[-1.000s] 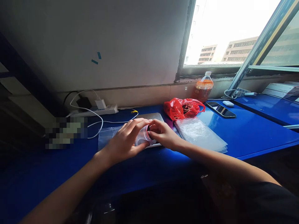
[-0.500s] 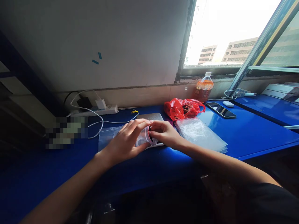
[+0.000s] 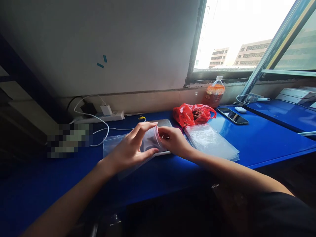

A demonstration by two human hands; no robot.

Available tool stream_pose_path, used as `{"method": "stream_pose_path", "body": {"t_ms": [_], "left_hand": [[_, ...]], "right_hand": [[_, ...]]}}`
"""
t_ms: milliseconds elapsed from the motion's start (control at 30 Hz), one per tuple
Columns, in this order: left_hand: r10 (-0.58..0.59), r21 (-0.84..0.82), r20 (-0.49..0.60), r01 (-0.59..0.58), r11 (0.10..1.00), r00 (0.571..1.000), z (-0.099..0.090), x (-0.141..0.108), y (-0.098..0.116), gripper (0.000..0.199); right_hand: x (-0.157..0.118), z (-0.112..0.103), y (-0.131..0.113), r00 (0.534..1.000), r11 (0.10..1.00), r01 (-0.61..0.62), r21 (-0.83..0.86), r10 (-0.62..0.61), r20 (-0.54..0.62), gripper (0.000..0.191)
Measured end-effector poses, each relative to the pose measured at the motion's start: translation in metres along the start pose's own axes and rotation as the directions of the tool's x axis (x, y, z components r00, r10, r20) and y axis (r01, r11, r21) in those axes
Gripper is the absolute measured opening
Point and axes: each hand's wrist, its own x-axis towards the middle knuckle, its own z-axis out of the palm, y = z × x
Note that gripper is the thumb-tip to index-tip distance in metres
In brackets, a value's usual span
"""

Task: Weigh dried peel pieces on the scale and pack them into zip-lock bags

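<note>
Two bare hands at the mouth of a clear bag above a metal-topped item on a blue desk.

The clear bag (image 3: 150, 140) lies between the hands near the middle of the view, its red-edged mouth turned toward the right hand (image 3: 172, 140). The grip of the right hand is closed on this edge, the fingers curled at the opening. The left hand (image 3: 132, 144) forms a wide C about the bag, thumb and forefinger well apart; whether its grip bears on the plastic cannot be told. Behind and beneath the bag is the metal-topped item (image 3: 161, 123), pale at its near edge and largely hidden by the hands. Further clear plastic (image 3: 111, 143) lies flat to the left, partly under the left forearm.

To the right on the desk (image 3: 261, 141) rests a stack of clear bags (image 3: 209, 141). Just behind it sits a red plastic bag (image 3: 184, 115), open at the top, with brownish contents. A bottle of orange-brown liquid (image 3: 215, 93), white-capped and upright, stands near the wall; a dark phone (image 3: 233, 116) and a small white case (image 3: 240, 109) lie beside one another at its right. At the left, a power strip (image 3: 116, 116) carries a white plug (image 3: 106, 110) and a black plug (image 3: 89, 109).
</note>
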Motion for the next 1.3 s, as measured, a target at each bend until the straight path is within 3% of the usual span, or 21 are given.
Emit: {"method": "stream_pose_path", "body": {"t_ms": [100, 200, 300, 367, 533, 700, 800, 900, 1000, 1067, 1167, 1300], "left_hand": [[-0.149, -0.127, 0.019, 0.15, 0.98, 0.989, -0.003, 0.002, -0.002, 0.056], [-0.263, -0.2, 0.014, 0.261, 0.944, 0.965, -0.006, 0.006, -0.009, 0.052], [-0.315, -0.174, 0.074, 0.324, 0.93, 0.946, -0.007, 0.008, -0.016, 0.056], [-0.341, -0.186, 0.144, 0.364, 0.913, 0.929, -0.007, 0.009, -0.018, 0.055], [-0.427, -0.289, 0.202, 0.47, 0.834, 0.881, -0.008, 0.011, -0.02, 0.059], [-0.476, -0.525, 0.24, 0.525, 0.67, 0.846, -0.017, 0.012, -0.025, 0.047], [-0.494, -0.636, 0.258, 0.531, 0.56, 0.83, -0.026, 0.012, -0.025, 0.054], [-0.501, -0.761, 0.303, 0.522, 0.385, 0.811, -0.03, 0.012, -0.024, 0.063], [-0.493, -0.827, 0.356, 0.514, 0.229, 0.794, -0.026, 0.012, -0.026, 0.052], [-0.47, -0.803, 0.39, 0.542, 0.247, 0.792, -0.022, 0.012, -0.028, 0.044], [-0.418, -0.737, 0.419, 0.571, 0.361, 0.806, -0.018, 0.011, -0.028, 0.031], [-0.421, -0.717, 0.376, 0.547, 0.433, 0.826, -0.016, 0.01, -0.024, 0.018]], "right_hand": [[0.0, -0.002, -0.004, 0.998, 0.998, 0.039, 0.044, -0.041, 0.049, 0.012], [-0.003, -0.008, -0.012, 0.989, 0.99, 0.102, 0.093, -0.111, 0.096, 0.02], [-0.005, -0.013, -0.019, 0.965, 0.988, 0.065, 0.141, -0.098, 0.242, 0.036], [-0.007, -0.014, -0.021, 0.941, 0.988, 0.05, 0.149, -0.096, 0.324, 0.033], [-0.009, -0.01, -0.016, 0.957, 0.992, 0.111, 0.065, -0.125, 0.263, 0.013], [-0.003, -0.017, -0.014, 0.977, 0.977, -0.032, 0.209, -0.014, 0.214, 0.016], [0.001, -0.023, -0.013, 0.978, 0.922, -0.13, 0.365, 0.059, 0.2, 0.024], [0.002, -0.024, -0.011, 0.986, 0.89, -0.143, 0.434, 0.091, 0.139, 0.026], [0.002, -0.025, -0.007, 0.993, 0.867, -0.12, 0.484, 0.094, 0.078, 0.025], [0.003, -0.026, -0.004, 0.996, 0.854, -0.086, 0.513, 0.092, 0.014, 0.023], [0.005, -0.03, 0.0, 0.992, 0.874, -0.038, 0.485, 0.09, -0.085, 0.021], [0.008, -0.032, 0.004, 0.986, 0.914, -0.042, 0.403, 0.103, -0.13, 0.02]]}}
